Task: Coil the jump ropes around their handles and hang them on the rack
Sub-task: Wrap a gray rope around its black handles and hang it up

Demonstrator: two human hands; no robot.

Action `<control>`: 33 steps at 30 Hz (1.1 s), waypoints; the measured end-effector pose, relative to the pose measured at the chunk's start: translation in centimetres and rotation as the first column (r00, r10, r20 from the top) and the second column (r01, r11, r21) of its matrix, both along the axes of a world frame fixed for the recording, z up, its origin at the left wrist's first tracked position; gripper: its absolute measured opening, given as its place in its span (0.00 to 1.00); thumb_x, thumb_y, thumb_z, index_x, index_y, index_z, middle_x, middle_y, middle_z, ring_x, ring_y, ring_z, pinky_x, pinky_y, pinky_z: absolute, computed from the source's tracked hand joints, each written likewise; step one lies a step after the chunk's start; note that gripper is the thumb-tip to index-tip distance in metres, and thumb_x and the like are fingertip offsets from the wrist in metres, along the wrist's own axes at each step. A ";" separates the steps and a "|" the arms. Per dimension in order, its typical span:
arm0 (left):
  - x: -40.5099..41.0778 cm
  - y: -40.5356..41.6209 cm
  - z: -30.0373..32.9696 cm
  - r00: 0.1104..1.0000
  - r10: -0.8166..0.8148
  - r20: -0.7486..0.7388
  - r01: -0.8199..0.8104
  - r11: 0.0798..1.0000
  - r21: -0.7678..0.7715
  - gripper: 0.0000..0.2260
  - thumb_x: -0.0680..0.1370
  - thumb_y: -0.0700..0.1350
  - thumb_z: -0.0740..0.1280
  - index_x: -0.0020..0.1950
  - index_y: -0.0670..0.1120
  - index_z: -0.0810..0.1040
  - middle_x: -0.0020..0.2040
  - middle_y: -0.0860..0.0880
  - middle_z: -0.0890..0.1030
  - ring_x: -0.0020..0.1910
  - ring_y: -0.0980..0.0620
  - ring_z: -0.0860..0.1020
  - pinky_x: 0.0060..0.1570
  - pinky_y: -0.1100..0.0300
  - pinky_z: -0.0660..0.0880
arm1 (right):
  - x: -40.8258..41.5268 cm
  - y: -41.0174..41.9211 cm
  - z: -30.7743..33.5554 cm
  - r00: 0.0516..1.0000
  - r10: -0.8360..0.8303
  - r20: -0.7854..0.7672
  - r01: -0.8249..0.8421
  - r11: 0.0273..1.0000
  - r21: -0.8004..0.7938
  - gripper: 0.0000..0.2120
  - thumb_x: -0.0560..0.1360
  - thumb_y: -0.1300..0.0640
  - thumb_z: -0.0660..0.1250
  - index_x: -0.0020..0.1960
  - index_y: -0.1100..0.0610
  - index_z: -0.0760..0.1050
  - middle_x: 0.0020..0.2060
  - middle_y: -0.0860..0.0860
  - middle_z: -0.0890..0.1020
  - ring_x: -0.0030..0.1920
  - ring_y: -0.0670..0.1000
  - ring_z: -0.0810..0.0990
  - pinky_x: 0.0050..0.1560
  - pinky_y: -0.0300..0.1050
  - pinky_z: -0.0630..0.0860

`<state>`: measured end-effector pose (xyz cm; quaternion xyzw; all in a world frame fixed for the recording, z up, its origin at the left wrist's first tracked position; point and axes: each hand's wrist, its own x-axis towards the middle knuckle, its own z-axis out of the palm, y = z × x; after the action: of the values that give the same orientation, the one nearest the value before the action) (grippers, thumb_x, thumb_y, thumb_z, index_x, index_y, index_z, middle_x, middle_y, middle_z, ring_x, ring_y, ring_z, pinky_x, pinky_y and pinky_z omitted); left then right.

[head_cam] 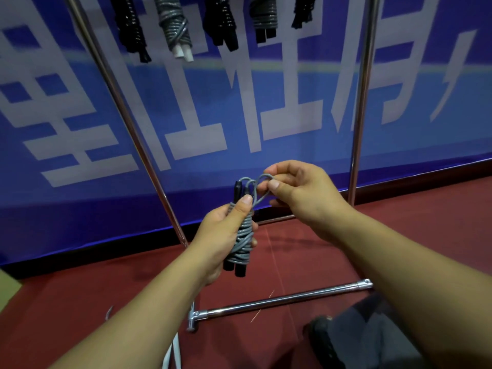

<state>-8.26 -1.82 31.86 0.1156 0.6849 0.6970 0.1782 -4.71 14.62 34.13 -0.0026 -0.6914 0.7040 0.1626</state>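
Squarely between both hands point(266, 209) (upright): coiled rope point(241, 243)

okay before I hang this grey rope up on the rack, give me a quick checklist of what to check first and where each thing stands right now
1. Grey cord wound tight around the black-handled jump rope: ok, coils sit snug along the handles.
2. Left hand grips the bundle, thumb pressing the coils: ok.
3. Hanging loop formed at the top: ok, right hand pinches it open.
4. Loop tied off so the coils will not unwind: cannot tell.
5. Free spot on the rack among the hung ropes: cannot tell, the top bar is out of view.
6. Rack upright standing steady: cannot tell.
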 end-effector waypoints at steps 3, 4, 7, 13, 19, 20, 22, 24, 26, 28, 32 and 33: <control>-0.1 -0.2 -0.2 1.000 0.013 -0.020 -0.013 1.000 -0.028 0.15 0.76 0.57 0.68 0.47 0.44 0.78 0.38 0.43 0.80 0.32 0.45 0.78 0.35 0.56 0.76 | 0.2 -0.2 0.0 1.000 -0.015 -0.025 0.015 1.000 0.026 0.08 0.78 0.67 0.68 0.48 0.56 0.81 0.43 0.54 0.86 0.44 0.52 0.86 0.43 0.41 0.81; 0.0 -0.1 -0.2 0.999 0.015 -0.029 -0.016 0.999 -0.035 0.15 0.77 0.57 0.68 0.47 0.45 0.78 0.38 0.43 0.80 0.33 0.45 0.78 0.35 0.56 0.76 | 0.2 -0.2 -0.1 1.000 -0.017 -0.018 0.017 1.000 0.022 0.08 0.78 0.67 0.69 0.48 0.56 0.82 0.42 0.54 0.86 0.43 0.52 0.86 0.44 0.42 0.82; 0.1 0.0 -0.3 0.997 0.030 -0.069 -0.034 0.998 -0.051 0.13 0.78 0.55 0.68 0.46 0.46 0.79 0.39 0.43 0.80 0.34 0.44 0.78 0.34 0.56 0.76 | 0.1 -0.4 -0.3 1.000 0.010 0.018 -0.009 1.000 -0.028 0.07 0.79 0.65 0.68 0.48 0.56 0.82 0.40 0.54 0.85 0.41 0.50 0.85 0.44 0.42 0.82; 0.2 0.2 -0.3 0.989 0.059 -0.134 -0.068 0.996 -0.064 0.14 0.79 0.54 0.67 0.48 0.43 0.79 0.39 0.41 0.79 0.33 0.45 0.78 0.35 0.55 0.75 | -0.1 -0.6 -0.2 0.991 0.067 0.116 -0.048 0.986 -0.158 0.07 0.80 0.64 0.66 0.48 0.60 0.83 0.40 0.57 0.84 0.41 0.50 0.85 0.42 0.40 0.81; 0.4 0.0 0.0 0.984 -0.006 -0.176 -0.008 0.997 -0.078 0.22 0.74 0.58 0.67 0.55 0.40 0.79 0.38 0.42 0.79 0.33 0.44 0.77 0.34 0.55 0.75 | 0.2 -0.2 0.3 0.965 0.158 0.208 -0.087 0.945 -0.314 0.05 0.79 0.64 0.67 0.45 0.61 0.80 0.33 0.54 0.84 0.34 0.47 0.84 0.37 0.39 0.81; 0.5 0.0 0.0 0.982 -0.026 -0.185 0.010 0.996 -0.087 0.23 0.73 0.59 0.67 0.55 0.40 0.79 0.38 0.42 0.79 0.33 0.45 0.78 0.34 0.55 0.76 | 0.2 -0.2 0.3 0.960 0.173 0.220 -0.093 0.939 -0.332 0.04 0.79 0.64 0.67 0.46 0.61 0.80 0.32 0.53 0.83 0.33 0.46 0.83 0.37 0.40 0.82; 0.6 0.0 0.0 0.977 -0.070 -0.199 0.049 0.993 -0.109 0.23 0.73 0.59 0.67 0.54 0.40 0.78 0.38 0.43 0.80 0.33 0.45 0.78 0.33 0.56 0.77 | 0.2 -0.1 0.2 0.949 0.191 0.250 -0.104 0.940 -0.325 0.04 0.79 0.64 0.68 0.46 0.59 0.79 0.32 0.51 0.83 0.31 0.45 0.82 0.42 0.43 0.83; 0.8 0.1 -0.1 0.977 -0.098 -0.191 0.077 0.990 -0.114 0.23 0.73 0.59 0.67 0.53 0.39 0.78 0.38 0.43 0.80 0.33 0.45 0.79 0.33 0.56 0.77 | 0.1 -0.1 0.1 0.944 0.193 0.266 -0.109 0.947 -0.303 0.06 0.79 0.64 0.67 0.44 0.57 0.79 0.31 0.49 0.82 0.29 0.44 0.79 0.41 0.42 0.80; 0.7 0.2 0.0 0.978 -0.114 -0.175 0.095 0.989 -0.112 0.21 0.73 0.59 0.66 0.53 0.41 0.78 0.37 0.44 0.81 0.33 0.45 0.79 0.33 0.57 0.77 | 0.0 -0.1 0.1 0.950 0.188 0.250 -0.107 0.946 -0.304 0.07 0.79 0.63 0.68 0.43 0.57 0.79 0.30 0.49 0.81 0.28 0.44 0.75 0.35 0.39 0.75; 0.7 0.1 0.3 0.977 -0.139 -0.161 0.125 0.987 -0.096 0.21 0.74 0.59 0.66 0.53 0.42 0.78 0.37 0.44 0.81 0.32 0.45 0.79 0.33 0.57 0.77 | -0.1 -0.3 0.0 0.956 0.189 0.223 -0.111 0.941 -0.320 0.05 0.79 0.61 0.68 0.44 0.56 0.78 0.30 0.48 0.81 0.28 0.43 0.75 0.33 0.38 0.74; 1.0 0.2 0.8 0.974 -0.195 -0.115 0.194 0.981 -0.024 0.19 0.73 0.58 0.65 0.51 0.44 0.76 0.37 0.43 0.80 0.30 0.46 0.78 0.31 0.58 0.76 | -0.4 -0.5 -0.4 0.957 0.236 0.170 -0.167 0.924 -0.343 0.08 0.71 0.51 0.72 0.46 0.54 0.78 0.36 0.51 0.83 0.34 0.47 0.79 0.42 0.43 0.76; 1.1 0.2 0.9 0.975 -0.198 -0.105 0.198 0.980 -0.006 0.18 0.73 0.58 0.65 0.51 0.43 0.76 0.37 0.43 0.80 0.29 0.46 0.78 0.30 0.58 0.76 | -0.5 -0.5 -0.4 0.953 0.252 0.167 -0.178 0.915 -0.363 0.11 0.68 0.48 0.72 0.46 0.54 0.78 0.37 0.51 0.83 0.35 0.48 0.79 0.43 0.44 0.77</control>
<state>-7.20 -1.61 32.77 0.2202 0.6769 0.6701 0.2102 -5.20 14.11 33.75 -0.0288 -0.5670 0.8232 0.0070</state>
